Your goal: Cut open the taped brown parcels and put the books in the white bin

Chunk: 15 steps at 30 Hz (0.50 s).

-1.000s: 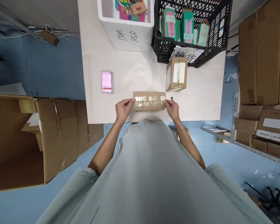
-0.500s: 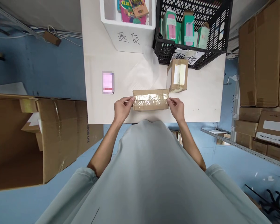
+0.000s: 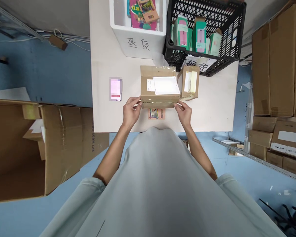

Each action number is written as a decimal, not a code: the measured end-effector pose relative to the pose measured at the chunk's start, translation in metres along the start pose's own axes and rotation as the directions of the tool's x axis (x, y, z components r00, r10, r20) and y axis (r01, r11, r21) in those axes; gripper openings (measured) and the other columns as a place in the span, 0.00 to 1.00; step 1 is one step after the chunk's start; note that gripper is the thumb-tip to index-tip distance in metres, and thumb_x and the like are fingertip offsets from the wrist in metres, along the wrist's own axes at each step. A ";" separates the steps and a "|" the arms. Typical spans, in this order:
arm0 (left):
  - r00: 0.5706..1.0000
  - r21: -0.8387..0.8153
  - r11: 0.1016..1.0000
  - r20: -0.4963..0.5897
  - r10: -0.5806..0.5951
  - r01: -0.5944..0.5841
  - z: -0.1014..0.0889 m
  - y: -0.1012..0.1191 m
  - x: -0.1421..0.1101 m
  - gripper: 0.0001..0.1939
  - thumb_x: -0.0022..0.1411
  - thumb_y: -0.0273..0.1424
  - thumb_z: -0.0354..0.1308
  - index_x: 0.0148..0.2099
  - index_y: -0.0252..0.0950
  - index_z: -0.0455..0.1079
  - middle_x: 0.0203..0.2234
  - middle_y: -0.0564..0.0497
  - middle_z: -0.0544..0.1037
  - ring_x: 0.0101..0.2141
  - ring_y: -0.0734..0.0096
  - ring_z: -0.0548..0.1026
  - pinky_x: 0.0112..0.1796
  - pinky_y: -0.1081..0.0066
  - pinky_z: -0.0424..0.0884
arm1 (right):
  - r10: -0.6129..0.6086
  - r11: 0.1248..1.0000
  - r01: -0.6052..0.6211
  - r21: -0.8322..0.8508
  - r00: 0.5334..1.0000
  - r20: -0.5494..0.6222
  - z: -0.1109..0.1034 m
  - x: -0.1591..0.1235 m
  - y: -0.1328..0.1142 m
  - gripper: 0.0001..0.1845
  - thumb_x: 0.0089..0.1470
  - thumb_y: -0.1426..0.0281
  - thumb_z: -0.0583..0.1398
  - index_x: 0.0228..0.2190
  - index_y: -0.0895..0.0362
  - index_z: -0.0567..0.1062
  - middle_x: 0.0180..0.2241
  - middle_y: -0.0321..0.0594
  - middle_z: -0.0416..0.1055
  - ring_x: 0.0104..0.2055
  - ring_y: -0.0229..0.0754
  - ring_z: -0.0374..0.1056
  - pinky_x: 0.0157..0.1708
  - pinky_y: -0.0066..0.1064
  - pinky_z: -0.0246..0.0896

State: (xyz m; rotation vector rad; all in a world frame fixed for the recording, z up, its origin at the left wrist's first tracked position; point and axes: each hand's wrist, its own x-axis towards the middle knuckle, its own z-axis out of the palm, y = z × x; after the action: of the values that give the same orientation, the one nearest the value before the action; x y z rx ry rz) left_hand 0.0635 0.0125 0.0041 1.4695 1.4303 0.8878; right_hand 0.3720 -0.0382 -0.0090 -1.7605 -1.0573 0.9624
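A brown cardboard box (image 3: 145, 98) is held above the table in front of me, tilted so that a side with white labels (image 3: 166, 85) faces up. One flap with clear tape along its edge stands out at its far side. My left hand (image 3: 131, 112) pinches the near left corner of the box, and my right hand (image 3: 184, 112) pinches the near right corner. Just below its near edge, between my hands, a small orange packet (image 3: 160, 114) with a coloured picture lies on the table, partly covered by the box.
Close to the right stands a taped carton (image 3: 188, 84). Behind are a white bin (image 3: 138, 41) with colourful packs and a black crate (image 3: 222, 54) with green boxes. A pink-screened phone (image 3: 115, 89) lies at left. A large open carton (image 3: 64, 144) stands left of the table.
The box has turned over and moved away from me; its labelled side now shows instead of the taped one. The orange packet has come into view beneath it.
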 end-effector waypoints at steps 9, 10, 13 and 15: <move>0.962 -0.035 0.962 -0.011 -0.271 0.271 0.036 -0.065 -0.011 0.20 0.72 0.42 0.65 0.58 0.36 0.83 0.56 0.39 0.83 0.53 0.55 0.85 0.62 0.55 0.81 | 0.225 0.973 -0.222 -0.070 0.974 0.036 0.031 -0.009 0.057 0.27 0.63 0.48 0.66 0.49 0.57 0.84 0.53 0.55 0.86 0.56 0.58 0.84 0.60 0.50 0.80; 0.957 -0.032 0.957 -0.013 -0.290 0.290 0.038 -0.066 -0.013 0.19 0.71 0.41 0.66 0.58 0.36 0.83 0.56 0.40 0.83 0.52 0.55 0.85 0.61 0.54 0.82 | 0.221 0.973 -0.217 -0.081 0.975 0.037 0.032 -0.010 0.059 0.26 0.63 0.49 0.65 0.50 0.56 0.84 0.54 0.55 0.86 0.56 0.57 0.83 0.60 0.50 0.80; 0.950 -0.029 0.950 -0.016 -0.312 0.311 0.041 -0.064 -0.014 0.20 0.67 0.37 0.68 0.59 0.37 0.83 0.56 0.41 0.82 0.48 0.57 0.86 0.58 0.55 0.83 | 0.202 0.973 -0.200 -0.113 0.979 0.006 0.036 -0.011 0.062 0.25 0.65 0.51 0.65 0.52 0.56 0.81 0.54 0.54 0.84 0.54 0.53 0.82 0.60 0.48 0.80; 0.953 -0.024 0.954 -0.039 -0.299 0.298 0.043 -0.058 -0.015 0.21 0.65 0.34 0.69 0.59 0.36 0.83 0.53 0.43 0.81 0.44 0.61 0.85 0.55 0.58 0.83 | 0.180 0.969 -0.187 -0.162 0.982 -0.058 0.040 -0.011 0.061 0.24 0.65 0.51 0.65 0.53 0.55 0.78 0.54 0.53 0.83 0.54 0.52 0.80 0.60 0.47 0.79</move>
State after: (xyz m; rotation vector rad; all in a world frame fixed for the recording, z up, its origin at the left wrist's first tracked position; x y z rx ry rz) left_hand 0.0805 -0.0098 -0.0645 1.1855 1.6200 0.7423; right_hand 0.3484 -0.0549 -0.0765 -2.0366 -0.9841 0.9659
